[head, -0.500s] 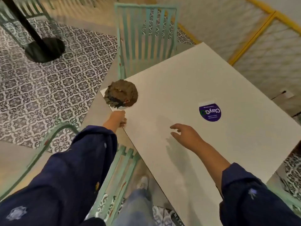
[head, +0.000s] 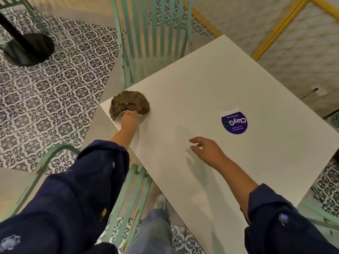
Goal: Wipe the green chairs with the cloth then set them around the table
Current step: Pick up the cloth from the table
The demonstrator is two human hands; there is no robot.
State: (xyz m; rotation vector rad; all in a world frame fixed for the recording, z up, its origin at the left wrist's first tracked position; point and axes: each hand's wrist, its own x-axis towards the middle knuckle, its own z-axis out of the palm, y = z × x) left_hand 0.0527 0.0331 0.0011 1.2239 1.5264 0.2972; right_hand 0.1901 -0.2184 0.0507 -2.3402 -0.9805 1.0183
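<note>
A crumpled brown cloth (head: 128, 103) lies on the near-left corner of the white table (head: 211, 85). My left hand (head: 129, 121) reaches onto that corner, its fingertips pinching the cloth's near edge, which is lifted. My right hand (head: 205, 146) hovers just above the tabletop, fingers loosely spread, holding nothing. One green slatted chair (head: 146, 43) stands against the table's far-left side, its back upright. A second green chair (head: 132, 189) sits at the near-left side below my left arm, partly hidden by my sleeve.
A round purple sticker (head: 234, 121) is stuck on the tabletop. A black table pedestal (head: 27, 48) stands on the patterned tile floor at the upper left. A yellow-framed mesh fence (head: 275, 30) runs behind the table. Part of another green chair (head: 315, 211) shows at the lower right.
My left hand has moved from the table's edge up to the cloth and taken hold of its near edge; the cloth has shifted and changed shape. My right hand has barely moved.
</note>
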